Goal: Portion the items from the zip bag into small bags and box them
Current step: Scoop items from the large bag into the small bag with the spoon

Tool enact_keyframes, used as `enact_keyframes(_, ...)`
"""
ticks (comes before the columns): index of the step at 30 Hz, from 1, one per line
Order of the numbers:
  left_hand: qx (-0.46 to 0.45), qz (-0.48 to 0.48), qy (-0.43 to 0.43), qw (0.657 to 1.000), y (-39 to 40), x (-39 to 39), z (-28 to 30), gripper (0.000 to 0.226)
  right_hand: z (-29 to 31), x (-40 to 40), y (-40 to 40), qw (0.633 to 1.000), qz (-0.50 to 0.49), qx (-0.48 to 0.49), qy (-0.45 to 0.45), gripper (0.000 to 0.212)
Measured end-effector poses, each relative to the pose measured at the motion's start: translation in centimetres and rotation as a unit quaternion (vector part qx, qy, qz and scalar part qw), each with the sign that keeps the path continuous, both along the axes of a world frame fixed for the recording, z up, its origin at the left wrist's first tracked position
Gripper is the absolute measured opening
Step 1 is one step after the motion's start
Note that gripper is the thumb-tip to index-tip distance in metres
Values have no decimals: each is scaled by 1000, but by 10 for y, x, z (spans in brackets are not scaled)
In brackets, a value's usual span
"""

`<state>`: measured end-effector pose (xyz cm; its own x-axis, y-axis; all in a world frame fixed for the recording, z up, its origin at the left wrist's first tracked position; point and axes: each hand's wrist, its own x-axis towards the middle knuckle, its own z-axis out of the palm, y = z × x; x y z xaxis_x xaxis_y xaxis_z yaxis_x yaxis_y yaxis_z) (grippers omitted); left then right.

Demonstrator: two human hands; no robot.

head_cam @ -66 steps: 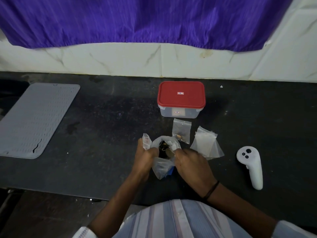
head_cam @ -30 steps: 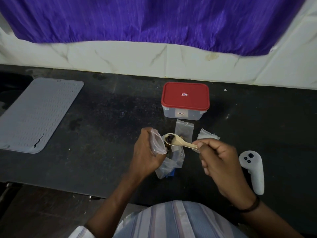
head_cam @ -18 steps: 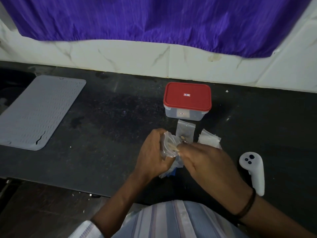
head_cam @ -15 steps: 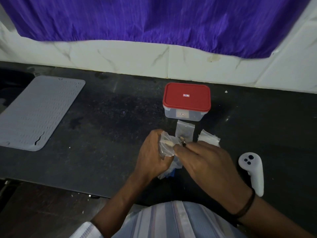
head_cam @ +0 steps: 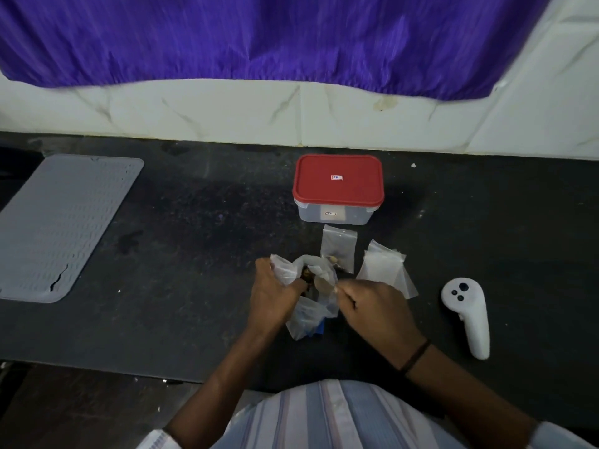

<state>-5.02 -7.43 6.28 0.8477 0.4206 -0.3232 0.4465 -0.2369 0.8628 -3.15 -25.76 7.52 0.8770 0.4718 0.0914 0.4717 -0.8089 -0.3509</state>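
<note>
A clear zip bag (head_cam: pixel 307 319) with dark pieces stands open on the black counter between my hands. My left hand (head_cam: pixel 271 298) grips an open small clear bag (head_cam: pixel 284 270) beside the zip bag's mouth. My right hand (head_cam: pixel 372 307) pinches the handle of a pale spoon (head_cam: pixel 322 280), whose bowl dips into the zip bag's mouth; the bowl is mostly hidden by plastic. One small bag with brown pieces (head_cam: pixel 338 251) lies flat behind the zip bag. A clear box with a red lid (head_cam: pixel 338 184) stands shut further back.
A loose stack of empty small bags (head_cam: pixel 385 270) lies right of my hands. A white hand controller (head_cam: pixel 466 315) rests at the right. A grey ribbed mat (head_cam: pixel 61 222) lies at the left. A tiled wall and a purple curtain stand behind.
The spoon had been tipped into the small bag in my left hand. My right hand has since drawn it out and lowered it into the zip bag's mouth.
</note>
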Motion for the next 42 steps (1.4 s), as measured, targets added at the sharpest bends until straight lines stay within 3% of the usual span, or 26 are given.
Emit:
enact_keyframes(3, -81, 12, 6, 997, -2, 1, 0, 34, -12, -1, 9, 995, 27, -18, -95, 15)
enact_keyframes(6, -143, 22, -12, 989, -2, 2, -2, 26, -18, -3, 14, 990, 40, -28, -134, 11)
enact_keyframes(10, -204, 11, -25, 979, 0, 3, -2, 36, -28, -2, 20, 997, 5, -15, -73, 15)
enact_keyframes(13, -230, 4, -40, 972, 6, 1, -6, 34, -36, 1, 20, 995, -49, 84, 13, 13)
enact_keyframes(22, -164, -5, -7, 986, 9, 0, -5, 32, -48, -3, 9, 902, -159, 330, 228, 18)
enact_keyframes(29, -142, -22, 3, 990, 11, 2, -5, 39, -50, -1, 6, 860, -170, 363, 315, 18)
enact_keyframes(32, -134, -28, 3, 991, 14, 1, -6, 40, -51, -1, 5, 858, -173, 367, 317, 19)
enact_keyframes(39, -118, -49, 0, 992, 21, -3, -7, 40, -50, -3, 14, 903, -186, 315, 227, 15)
enact_keyframes(42, -112, -37, -4, 993, 20, -2, -6, 45, -49, -3, 15, 882, -184, 349, 259, 17)
